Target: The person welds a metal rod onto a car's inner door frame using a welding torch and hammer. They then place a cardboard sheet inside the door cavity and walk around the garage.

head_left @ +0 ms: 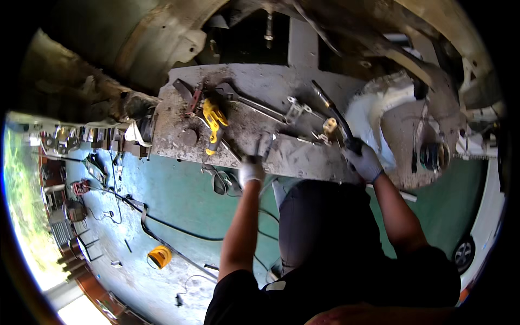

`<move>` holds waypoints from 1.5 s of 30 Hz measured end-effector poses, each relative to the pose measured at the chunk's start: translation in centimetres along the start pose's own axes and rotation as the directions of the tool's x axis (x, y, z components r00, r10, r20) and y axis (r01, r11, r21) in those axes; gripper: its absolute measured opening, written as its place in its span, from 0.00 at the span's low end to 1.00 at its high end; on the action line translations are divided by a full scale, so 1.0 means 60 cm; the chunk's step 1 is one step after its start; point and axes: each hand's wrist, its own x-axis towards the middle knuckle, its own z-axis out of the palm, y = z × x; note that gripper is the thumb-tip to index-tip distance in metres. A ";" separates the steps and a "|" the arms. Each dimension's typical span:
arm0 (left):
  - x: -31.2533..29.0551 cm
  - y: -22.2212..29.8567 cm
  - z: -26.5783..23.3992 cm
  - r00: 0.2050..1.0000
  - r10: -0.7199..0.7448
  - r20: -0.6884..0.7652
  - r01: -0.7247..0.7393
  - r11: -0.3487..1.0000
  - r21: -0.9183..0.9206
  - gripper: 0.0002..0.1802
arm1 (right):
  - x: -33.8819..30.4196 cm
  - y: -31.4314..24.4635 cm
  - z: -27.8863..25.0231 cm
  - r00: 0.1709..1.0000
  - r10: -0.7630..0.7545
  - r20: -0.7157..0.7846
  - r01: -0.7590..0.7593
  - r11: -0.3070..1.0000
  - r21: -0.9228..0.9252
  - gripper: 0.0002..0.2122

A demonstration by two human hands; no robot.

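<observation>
My right hand [364,160], in a pale glove with dark fingers, is closed round the near end of a long black rod-like tool [337,116] with a light metal band. The tool slants up and left over a worn metal panel [195,157]. At the panel's front edge is my gloved left hand [251,170], its fingers blurred among dark, narrow shapes. A thin metal bar [232,151] runs up to it. Left of that hand lies a yellow-and-black hand tool [215,123]. A long wrench-like tool [259,107], a metal clamp [295,110] and a slim metal tool [297,139] lie between.
Rusty vehicle body metal [162,38] arches over the panel. A whitish curved piece [379,116] and a coil [431,157] sit at the right. Below, hoses [189,233] and a yellow bucket-like container [159,257] lie on the green floor. A car wheel [463,253] stands far right.
</observation>
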 end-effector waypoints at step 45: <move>-0.447 0.367 -0.361 0.435 -0.442 -0.784 -0.178 0.812 -0.556 0.25 | 0.194 -0.625 0.107 0.466 -0.355 0.810 0.156 0.935 0.320 0.25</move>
